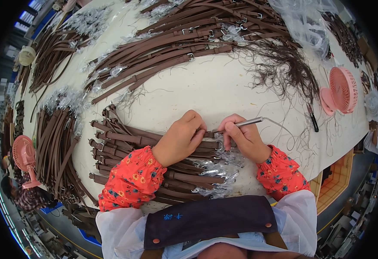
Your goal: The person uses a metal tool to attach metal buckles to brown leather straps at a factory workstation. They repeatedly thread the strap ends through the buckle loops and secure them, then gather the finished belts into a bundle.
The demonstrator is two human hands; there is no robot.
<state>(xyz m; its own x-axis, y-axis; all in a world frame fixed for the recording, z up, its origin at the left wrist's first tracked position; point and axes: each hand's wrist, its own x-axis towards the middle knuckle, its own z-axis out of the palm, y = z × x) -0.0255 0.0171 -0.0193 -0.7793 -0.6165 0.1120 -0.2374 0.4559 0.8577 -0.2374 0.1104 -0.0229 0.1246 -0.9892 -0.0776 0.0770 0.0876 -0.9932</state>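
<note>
My left hand (180,137) is closed, its thumb and fingers pinching a brown strap (209,135) near its end. My right hand (246,137) grips a slim silver pen-shaped tool (250,121) with a thin cord (279,125) trailing off to the right. The tool's tip points left at the strap, in the narrow gap between both hands; whether it touches cannot be made out. Under and around my hands lies a pile of brown buckled straps (180,177). Their right ends carry clear plastic wrapping (217,172) over metal parts.
More brown straps (154,56) lie across the far side, with another bundle (53,151) at left. Dark loose threads (279,71) and a black marker (313,117) are at right. Pink fans (343,90) stand at both sides. Clear plastic (303,23) sits far right on the white tabletop (223,95).
</note>
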